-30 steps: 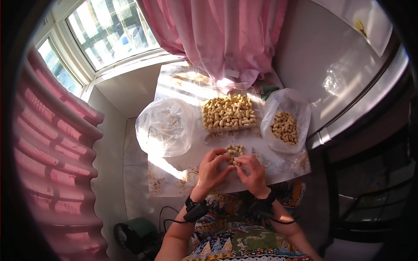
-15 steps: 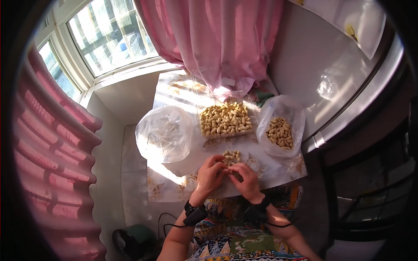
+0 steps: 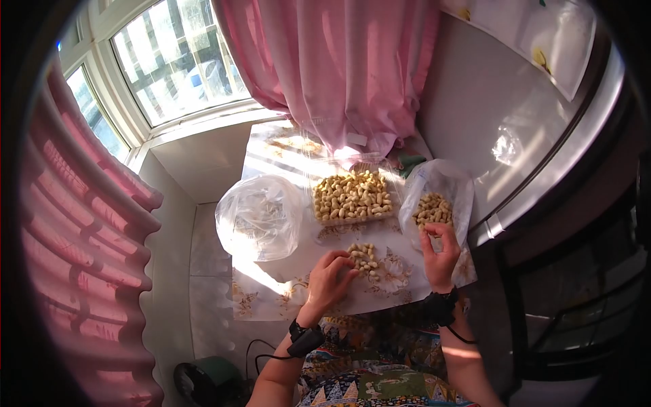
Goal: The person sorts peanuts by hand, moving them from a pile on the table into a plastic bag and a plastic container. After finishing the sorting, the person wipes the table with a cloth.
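Note:
A small pile of unshelled peanuts (image 3: 365, 258) lies on the patterned tablecloth. My left hand (image 3: 329, 278) is at the pile's left side, fingers curled inward and closed; whatever they hold is hidden. Over the front edge of the right-hand plastic bag (image 3: 461, 184), my right hand (image 3: 442, 258) has thumb and fingertips drawn together in a pinch, and I cannot make out what is between them. Peanuts (image 3: 432, 209) lie inside that open bag. Behind the pile, a clear plastic box (image 3: 359, 220) is filled with more peanuts (image 3: 352, 193).
A crumpled clear plastic bag (image 3: 261, 217) stands on the table's left side. A pink curtain (image 3: 325, 74) hangs down to the table's back edge, beside a dark green cloth (image 3: 409, 161). The grey wall (image 3: 491, 136) borders the right side.
My hands were together in front of the small pile. The right hand has moved right to the bag of peanuts, while the left has stayed near the pile. The view has shifted slightly.

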Available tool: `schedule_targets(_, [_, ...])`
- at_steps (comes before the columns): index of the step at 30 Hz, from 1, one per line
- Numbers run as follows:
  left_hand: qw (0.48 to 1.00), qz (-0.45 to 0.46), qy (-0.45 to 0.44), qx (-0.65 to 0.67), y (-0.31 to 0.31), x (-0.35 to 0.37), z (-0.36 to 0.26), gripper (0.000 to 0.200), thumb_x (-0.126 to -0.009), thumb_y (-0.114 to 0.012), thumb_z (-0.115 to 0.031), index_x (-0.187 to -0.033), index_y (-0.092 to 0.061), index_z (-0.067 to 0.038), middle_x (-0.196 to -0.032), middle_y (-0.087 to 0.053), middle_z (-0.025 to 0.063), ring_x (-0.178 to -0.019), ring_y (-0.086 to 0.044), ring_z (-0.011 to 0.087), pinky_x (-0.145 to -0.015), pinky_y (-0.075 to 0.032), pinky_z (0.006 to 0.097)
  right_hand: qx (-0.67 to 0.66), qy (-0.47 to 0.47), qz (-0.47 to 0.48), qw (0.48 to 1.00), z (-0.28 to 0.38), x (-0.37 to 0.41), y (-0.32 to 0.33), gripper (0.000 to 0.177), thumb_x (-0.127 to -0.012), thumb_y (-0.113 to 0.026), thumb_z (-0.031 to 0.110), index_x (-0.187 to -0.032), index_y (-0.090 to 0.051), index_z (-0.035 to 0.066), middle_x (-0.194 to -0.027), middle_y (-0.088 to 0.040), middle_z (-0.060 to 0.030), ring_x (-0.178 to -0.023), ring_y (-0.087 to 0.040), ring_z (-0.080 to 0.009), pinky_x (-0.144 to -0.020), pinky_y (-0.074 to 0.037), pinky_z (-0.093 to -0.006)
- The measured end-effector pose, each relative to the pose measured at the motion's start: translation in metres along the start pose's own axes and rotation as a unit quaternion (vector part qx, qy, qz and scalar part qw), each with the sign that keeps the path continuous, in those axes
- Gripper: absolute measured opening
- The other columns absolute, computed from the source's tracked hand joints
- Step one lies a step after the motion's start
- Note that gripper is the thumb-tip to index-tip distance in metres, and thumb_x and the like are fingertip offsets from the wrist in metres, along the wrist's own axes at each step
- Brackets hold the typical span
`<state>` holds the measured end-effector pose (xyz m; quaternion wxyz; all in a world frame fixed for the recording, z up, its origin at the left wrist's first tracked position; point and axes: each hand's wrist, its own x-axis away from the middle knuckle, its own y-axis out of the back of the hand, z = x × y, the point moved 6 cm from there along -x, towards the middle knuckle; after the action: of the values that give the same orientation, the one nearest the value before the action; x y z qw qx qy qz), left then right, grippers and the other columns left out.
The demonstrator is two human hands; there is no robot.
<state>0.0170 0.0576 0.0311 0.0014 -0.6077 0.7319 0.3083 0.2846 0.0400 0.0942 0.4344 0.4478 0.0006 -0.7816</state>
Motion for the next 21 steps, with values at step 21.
schedule_targets(21, [0.995, -0.003, -0.048, -0.090, -0.001, 0.000, -0.005, 0.034, -0.082, -0.082, -0.016, -0.113, -0.068, -0.011, -0.125, -0.063, 0.0120, -0.117, -0.060, 0.0373, -0.096, -0.053, 0.0447, -0.070, 0.020, 0.217, 0.973, 0.027, 0.060, -0.073, 0.031, -0.079, -0.088, 0.019, -0.100, -0.069, 0.007, -0.101, -0.067, -0.0103, -0.095, -0.064, -0.0339, -0.084, -0.053, -0.0427])
